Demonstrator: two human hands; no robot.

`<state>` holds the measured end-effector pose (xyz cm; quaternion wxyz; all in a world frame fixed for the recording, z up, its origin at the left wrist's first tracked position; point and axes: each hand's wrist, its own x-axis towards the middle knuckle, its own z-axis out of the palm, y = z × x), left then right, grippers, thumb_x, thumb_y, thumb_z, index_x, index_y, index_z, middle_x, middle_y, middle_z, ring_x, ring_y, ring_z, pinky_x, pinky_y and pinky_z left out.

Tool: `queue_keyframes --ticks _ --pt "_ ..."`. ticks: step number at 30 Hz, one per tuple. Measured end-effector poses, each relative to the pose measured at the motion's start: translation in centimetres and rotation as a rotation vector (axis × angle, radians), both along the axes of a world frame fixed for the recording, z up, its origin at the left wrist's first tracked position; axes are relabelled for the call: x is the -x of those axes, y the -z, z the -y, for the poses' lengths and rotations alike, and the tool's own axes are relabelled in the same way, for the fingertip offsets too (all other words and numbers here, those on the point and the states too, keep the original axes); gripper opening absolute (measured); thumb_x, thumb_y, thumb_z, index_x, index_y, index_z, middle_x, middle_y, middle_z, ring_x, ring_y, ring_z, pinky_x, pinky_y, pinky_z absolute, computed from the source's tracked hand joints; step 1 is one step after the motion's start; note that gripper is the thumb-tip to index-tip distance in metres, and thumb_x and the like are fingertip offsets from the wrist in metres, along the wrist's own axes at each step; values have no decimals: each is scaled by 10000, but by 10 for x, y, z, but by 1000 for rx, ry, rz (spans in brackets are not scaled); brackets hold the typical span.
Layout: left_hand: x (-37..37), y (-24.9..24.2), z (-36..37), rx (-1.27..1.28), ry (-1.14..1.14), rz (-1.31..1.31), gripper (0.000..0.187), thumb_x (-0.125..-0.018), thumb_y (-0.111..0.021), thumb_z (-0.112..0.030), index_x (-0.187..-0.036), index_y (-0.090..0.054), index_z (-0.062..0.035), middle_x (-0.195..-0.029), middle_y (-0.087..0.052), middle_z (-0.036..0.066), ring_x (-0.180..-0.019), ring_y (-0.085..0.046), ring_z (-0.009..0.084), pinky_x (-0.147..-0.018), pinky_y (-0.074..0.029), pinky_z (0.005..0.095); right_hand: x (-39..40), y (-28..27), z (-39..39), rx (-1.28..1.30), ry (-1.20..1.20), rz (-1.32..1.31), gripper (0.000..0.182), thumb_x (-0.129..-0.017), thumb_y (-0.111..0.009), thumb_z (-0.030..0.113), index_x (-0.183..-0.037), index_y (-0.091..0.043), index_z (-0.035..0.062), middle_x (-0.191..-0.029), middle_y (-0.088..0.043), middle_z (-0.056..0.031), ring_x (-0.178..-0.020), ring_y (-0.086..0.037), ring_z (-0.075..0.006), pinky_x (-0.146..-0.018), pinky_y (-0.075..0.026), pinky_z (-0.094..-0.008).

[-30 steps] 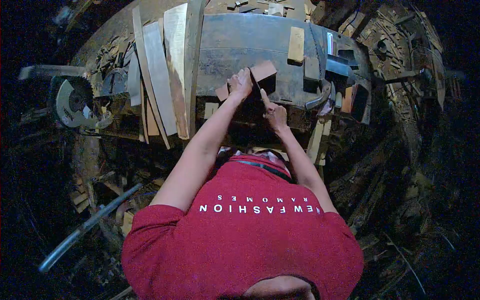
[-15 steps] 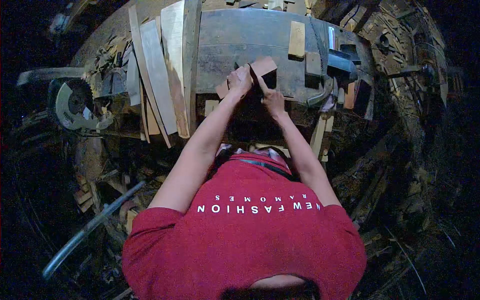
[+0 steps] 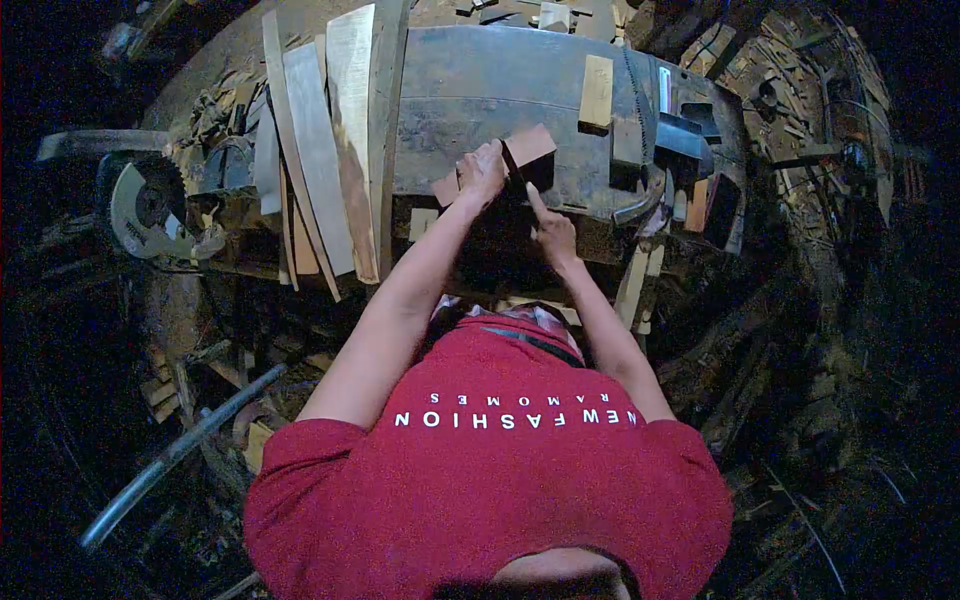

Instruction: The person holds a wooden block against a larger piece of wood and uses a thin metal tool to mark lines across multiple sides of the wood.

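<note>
A reddish wooden block (image 3: 532,144) lies at a slant near the front edge of the workbench (image 3: 480,75). My left hand (image 3: 483,175) is closed over its middle, holding it down, and a pinkish end shows on either side of the fingers. My right hand (image 3: 553,232) is closed around the hidden handle of a dark, narrow saw-like tool (image 3: 514,165), its index finger stretched along it. The blade runs away from me beside my left fingers, against the block. Shadow hides its teeth, if any, and most of its lower length.
Long boards (image 3: 318,150) lean across the bench's left part. A circular saw blade (image 3: 150,205) shows at far left. On the right are a pale wood block (image 3: 596,90), a toothed strip (image 3: 637,95) and a blue metal piece (image 3: 680,135). Wood scraps surround the bench.
My right hand has drawn back toward my body and slightly right, pulling the dark tool with it. My left hand still holds the block, which stays in nearly the same place.
</note>
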<state>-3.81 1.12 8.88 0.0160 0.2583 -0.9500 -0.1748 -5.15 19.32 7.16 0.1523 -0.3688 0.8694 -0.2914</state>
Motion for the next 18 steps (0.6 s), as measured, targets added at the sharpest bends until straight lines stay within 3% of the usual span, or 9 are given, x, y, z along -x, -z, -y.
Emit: queue_keyframes --ticks 5,7,8,12,14,15,17,18 --pt "5 53 14 3 24 -140 112 -760 -496 -111 -844 -519 -40 -798 -600 185 -759 -602 382 -603 -471 488 28 8 52 80 -24 -39 668 -711 -573 133 -1323 -324 230 -673 -561 -222 -618 -564 -392 -530 -434 -475" --pt "4 31 9 32 12 -74 121 -792 -451 -150 -833 -513 -54 -793 -592 169 -755 -598 364 -589 -463 471 31 7 59 244 11 -182 596 -740 -548 155 -1302 -358 209 -688 -569 -217 -651 -570 -393 -534 -436 -478" --pt "4 17 6 58 2 -10 158 -824 -405 -189 -821 -507 -69 -788 -584 154 -752 -593 346 -575 -456 454 35 8 61 77 -29 -75 626 -732 -562 137 -1311 -338 211 -674 -567 -211 -647 -567 -389 -550 -439 -474" --pt "3 9 5 47 10 51 140 -816 -419 -170 -837 -514 -69 -798 -591 162 -757 -598 351 -592 -468 459 5 -11 10 -77 -7 -46 697 -708 -582 114 -1333 -298 234 -668 -561 -208 -637 -566 -387 -566 -440 -471" --pt "1 -14 2 0 44 8 159 -725 -568 -110 -848 -534 -15 -809 -609 189 -775 -610 373 -626 -487 469 -8 -10 -13 -60 12 65 766 -684 -597 85 -1349 -261 263 -644 -542 -218 -620 -560 -388 -569 -437 -467" --pt "0 -9 2 -7 42 9 159 -725 -568 -110 -848 -534 -15 -809 -609 189 -775 -610 373 -626 -487 469 -8 -10 -14 -67 10 66 766 -684 -597 85 -1349 -261 263 -644 -542 -218 -620 -560 -388 -569 -437 -467" --pt "2 2 3 67 9 35 98 -792 -448 -121 -849 -519 -84 -832 -602 154 -780 -594 354 -622 -471 467 -3 -7 -9 -90 -15 48 777 -685 -593 79 -1353 -251 280 -635 -535 -225 -630 -565 -388 -560 -431 -470" --pt "3 11 4 66 9 37 98 -792 -448 -121 -849 -519 -84 -832 -602 154 -780 -594 354 -622 -471 467 3 -5 1 -71 0 11 761 -687 -591 82 -1347 -263 271 -650 -543 -230 -632 -562 -391 -555 -429 -471"
